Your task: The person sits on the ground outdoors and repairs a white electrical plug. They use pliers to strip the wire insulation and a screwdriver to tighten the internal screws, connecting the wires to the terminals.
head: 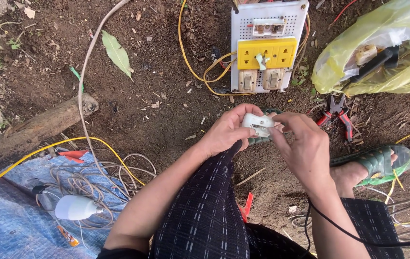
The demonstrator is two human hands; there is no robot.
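Note:
My left hand (226, 130) and my right hand (301, 146) meet over bare soil and together hold a small white plastic electrical fitting (257, 123). The left fingers wrap its left side and top. My right thumb and fingers pinch its right end. A black cable (332, 225) runs under my right wrist toward the lower right. My knee in dark checked cloth (210, 206) lies below the hands.
A white perforated board (268, 21) with a yellow socket block (266, 52) and two switches lies ahead, yellow wire looping from it. Red-handled pliers (338, 111) and a yellow plastic bag (382, 48) are right. A blue tarp (8, 216) with tangled wire and a white bulb (74, 208) is left.

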